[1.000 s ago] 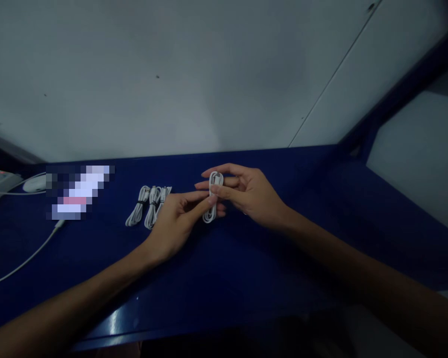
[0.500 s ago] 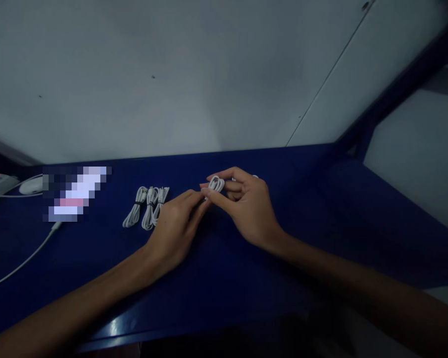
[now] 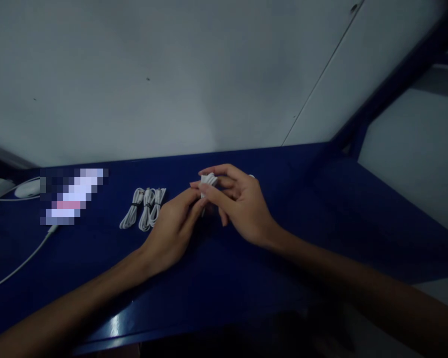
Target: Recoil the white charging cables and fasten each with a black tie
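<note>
A folded bundle of white cable (image 3: 209,179) is held up over the blue table between both hands. My right hand (image 3: 242,204) pinches it between thumb and fingers from the right. From the left, my left hand (image 3: 175,219) closes on the bundle's lower end, where the fingertips partly hide it. Left of the left hand lie three white cable bundles tied with black bands: one (image 3: 133,209) a little apart, a middle one (image 3: 145,211), and a third (image 3: 158,204) partly covered by that hand. Something white (image 3: 251,176) peeks out behind the right hand.
A phone-like device with a blurred, lit screen (image 3: 75,194) lies at left, a white cable (image 3: 34,266) running from its lower end. A white rounded object (image 3: 27,189) with a cable sits beside it. A pale panel (image 3: 172,74) rises behind the blue table (image 3: 216,288).
The held cable bundle has turned, so its strands now face up where a loop showed before. My right fingers have shifted, one now pointing down. The view has moved slightly.
</note>
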{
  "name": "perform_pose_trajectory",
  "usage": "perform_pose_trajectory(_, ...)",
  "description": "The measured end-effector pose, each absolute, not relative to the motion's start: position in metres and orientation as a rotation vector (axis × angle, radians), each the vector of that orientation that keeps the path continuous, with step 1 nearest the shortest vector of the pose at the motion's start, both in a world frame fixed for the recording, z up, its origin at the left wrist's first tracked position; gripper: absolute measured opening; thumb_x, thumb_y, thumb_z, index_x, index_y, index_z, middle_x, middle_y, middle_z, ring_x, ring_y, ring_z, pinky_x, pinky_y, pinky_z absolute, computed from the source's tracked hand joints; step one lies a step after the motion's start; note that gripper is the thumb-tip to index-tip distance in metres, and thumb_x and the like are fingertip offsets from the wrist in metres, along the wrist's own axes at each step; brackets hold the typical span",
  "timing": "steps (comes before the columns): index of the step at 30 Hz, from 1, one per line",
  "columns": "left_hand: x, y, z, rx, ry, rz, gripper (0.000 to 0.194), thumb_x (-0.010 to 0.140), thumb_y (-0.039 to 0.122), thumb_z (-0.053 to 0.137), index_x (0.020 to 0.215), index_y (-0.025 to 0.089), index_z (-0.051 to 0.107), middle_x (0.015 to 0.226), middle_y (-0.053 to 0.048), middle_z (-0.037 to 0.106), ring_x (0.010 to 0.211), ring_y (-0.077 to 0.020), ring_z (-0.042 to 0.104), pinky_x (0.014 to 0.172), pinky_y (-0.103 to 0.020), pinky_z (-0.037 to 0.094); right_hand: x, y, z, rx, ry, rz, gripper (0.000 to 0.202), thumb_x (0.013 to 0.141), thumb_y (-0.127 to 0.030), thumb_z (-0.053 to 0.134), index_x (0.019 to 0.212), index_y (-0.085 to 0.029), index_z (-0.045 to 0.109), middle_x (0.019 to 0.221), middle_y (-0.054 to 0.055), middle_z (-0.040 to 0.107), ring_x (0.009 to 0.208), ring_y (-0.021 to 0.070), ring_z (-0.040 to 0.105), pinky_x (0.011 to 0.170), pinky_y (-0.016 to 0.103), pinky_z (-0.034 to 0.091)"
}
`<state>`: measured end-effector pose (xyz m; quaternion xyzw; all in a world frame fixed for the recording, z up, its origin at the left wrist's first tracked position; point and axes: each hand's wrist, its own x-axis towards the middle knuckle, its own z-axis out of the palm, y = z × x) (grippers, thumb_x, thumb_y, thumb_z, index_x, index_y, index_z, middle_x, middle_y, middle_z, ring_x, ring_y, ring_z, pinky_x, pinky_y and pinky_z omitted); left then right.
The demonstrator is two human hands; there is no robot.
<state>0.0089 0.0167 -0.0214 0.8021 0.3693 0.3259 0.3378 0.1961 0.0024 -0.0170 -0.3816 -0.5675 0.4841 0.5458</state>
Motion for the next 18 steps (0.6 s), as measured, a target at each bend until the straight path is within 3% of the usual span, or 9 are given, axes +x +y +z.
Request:
perform_pose_trajectory(4,0.0113,0.0189,-0.0195,1.82,0.801,0.808,0.036,0.119,0.04,0.044,0.114,0.017,0.072,0.106,-0.007,0.072,0.098,-0.0217,0.066,0.096,-0.037,0.051,0.2001,0.0096,-0.0144,-0.804,-1.299,1.254,0.04,0.097,-0.053,0.082,0.119,-0.021,0.075,0.116,0.008,0.084,0.05,0.0081,0.061,0.042,0.024,0.052)
perform_pose_trajectory(10,0.0117,0.0148,-0.0214,1.811,0.919,0.881,0.031,0.113,0.043,0.06,0.118,0.021,0.081,0.108,-0.004,0.078,0.098,-0.0211,0.068,0.091,-0.034,0.05,0.1982,0.0097,-0.0137,-0.909,-1.223,1.167,0.038,0.09,-0.05,0.091,0.103,-0.017,0.077,0.105,0.01,0.086,0.043,0.0067,0.057,0.031,0.021,0.04)
perform_pose_trajectory(14,0.0091,0.0146,-0.025,1.833,1.018,0.938,0.028,0.107,0.046,0.07,0.118,0.024,0.084,0.112,-0.003,0.082,0.104,-0.0237,0.072,0.094,-0.035,0.05,0.196,0.0067,-0.0158,-0.951,-1.202,1.121,0.037,0.086,-0.047,0.094,0.098,-0.016,0.078,0.097,0.009,0.085,0.043,0.0075,0.057,0.028,0.019,0.038)
perform_pose_trajectory(18,0.0074,0.0152,-0.0247,1.853,1.022,0.909,0.03,0.108,0.046,0.068,0.122,0.024,0.083,0.117,-0.005,0.082,0.106,-0.0252,0.072,0.095,-0.036,0.051,0.1967,0.0063,-0.018,-0.976,-1.218,1.122,0.035,0.084,-0.044,0.096,0.098,-0.018,0.076,0.094,0.007,0.084,0.047,0.0091,0.061,0.03,0.019,0.04)
